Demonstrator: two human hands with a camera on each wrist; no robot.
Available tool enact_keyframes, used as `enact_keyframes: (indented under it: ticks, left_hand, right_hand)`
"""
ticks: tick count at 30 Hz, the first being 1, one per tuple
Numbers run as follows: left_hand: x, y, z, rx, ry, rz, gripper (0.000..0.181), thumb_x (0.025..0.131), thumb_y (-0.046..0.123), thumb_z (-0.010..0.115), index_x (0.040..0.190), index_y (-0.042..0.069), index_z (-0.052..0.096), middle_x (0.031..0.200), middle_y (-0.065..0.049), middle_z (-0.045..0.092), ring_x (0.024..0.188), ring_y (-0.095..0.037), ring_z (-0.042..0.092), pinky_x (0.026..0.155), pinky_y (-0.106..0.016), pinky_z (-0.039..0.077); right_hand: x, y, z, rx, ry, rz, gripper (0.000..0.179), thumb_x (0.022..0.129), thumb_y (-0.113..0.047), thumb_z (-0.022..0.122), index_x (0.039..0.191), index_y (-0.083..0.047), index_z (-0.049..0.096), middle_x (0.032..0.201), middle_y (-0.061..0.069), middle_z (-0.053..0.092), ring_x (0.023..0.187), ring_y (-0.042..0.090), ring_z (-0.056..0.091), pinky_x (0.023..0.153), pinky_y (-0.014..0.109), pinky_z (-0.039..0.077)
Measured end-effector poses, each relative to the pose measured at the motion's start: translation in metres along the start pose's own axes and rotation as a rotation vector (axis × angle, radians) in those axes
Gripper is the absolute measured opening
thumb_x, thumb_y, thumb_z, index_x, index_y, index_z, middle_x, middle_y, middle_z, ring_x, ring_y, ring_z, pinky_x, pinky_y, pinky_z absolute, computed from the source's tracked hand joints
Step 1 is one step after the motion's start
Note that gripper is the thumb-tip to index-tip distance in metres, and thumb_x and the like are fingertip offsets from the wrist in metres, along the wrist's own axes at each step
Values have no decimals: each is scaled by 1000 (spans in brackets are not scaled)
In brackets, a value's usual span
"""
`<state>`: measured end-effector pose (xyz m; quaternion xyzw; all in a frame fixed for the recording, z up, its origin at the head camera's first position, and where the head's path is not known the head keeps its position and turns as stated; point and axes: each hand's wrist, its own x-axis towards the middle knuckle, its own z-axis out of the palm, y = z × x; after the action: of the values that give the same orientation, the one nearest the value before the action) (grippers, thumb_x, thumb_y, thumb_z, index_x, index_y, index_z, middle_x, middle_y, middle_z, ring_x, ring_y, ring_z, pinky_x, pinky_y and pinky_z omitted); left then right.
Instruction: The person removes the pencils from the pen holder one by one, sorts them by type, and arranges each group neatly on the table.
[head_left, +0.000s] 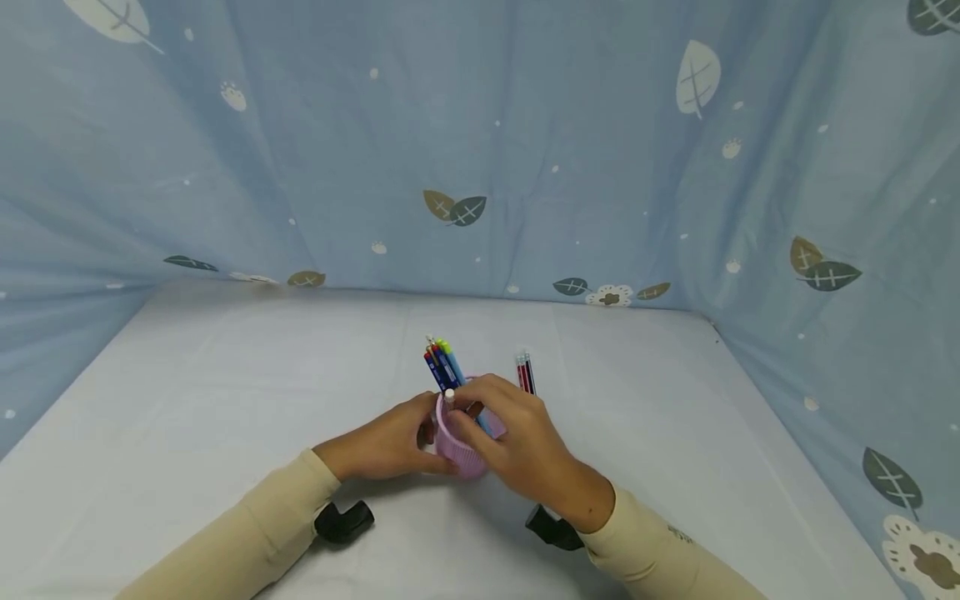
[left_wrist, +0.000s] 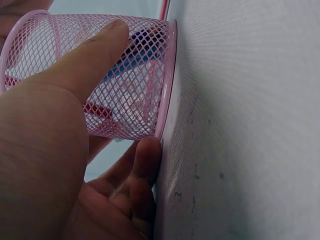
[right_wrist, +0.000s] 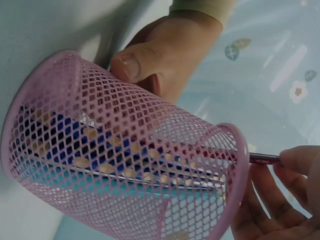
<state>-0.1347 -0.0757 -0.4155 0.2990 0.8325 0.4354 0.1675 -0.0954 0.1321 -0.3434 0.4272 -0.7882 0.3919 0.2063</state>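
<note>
- Two hands work together: the left hand (head_left: pixel 386 443) holds the pink mesh cup (head_left: pixel 459 455) between its thumb and its other fingers.
- The right hand (head_left: pixel 525 433) pinches one dark red pencil (right_wrist: pixel 265 158) near its end; from these fingertips, the pencil goes into the cup.
- Blue pencils (head_left: pixel 444 367) stand inside the cup, just beyond the right fingertips.
- More pencils (head_left: pixel 527 375) are on the white table (head_left: pixel 262 358), beyond the right knuckles.

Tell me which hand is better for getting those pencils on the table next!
Probably the right hand: it's nearer the loose pencils and could reach them after letting go of the pencil it pinches. The left hand holds the pink mesh cup.
</note>
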Motion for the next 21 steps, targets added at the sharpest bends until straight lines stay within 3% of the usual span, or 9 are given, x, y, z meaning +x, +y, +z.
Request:
enact_keyframes:
  ticks: [9,15,21]
  left_hand:
    - [2,0,0,3,12,-25,68,78,40,85,129,10,51,103,-2,55,92,-16,51,75,-27,48]
    - [1,-2,0,-3,17,-23,69,77,39,86,130,10,51,103,-3,54,92,-16,51,75,-28,48]
    - [2,-1,0,-3,13,-22,71,77,40,85,131,10,50,102,-3,55,92,-16,51,74,-28,49]
  right_hand:
    - [2,-3,-10,75,12,74,17,93,6,61,108,-1,56,102,10,68,94,18,69,84,29,59]
    - [3,-2,-16,124,26,78,14,100,4,50,113,0,48,107,12,66,99,22,70,89,34,58]
    - [5,1,-21,175,60,53,12,106,-6,42,114,3,43,105,14,68,90,21,69,78,33,59]
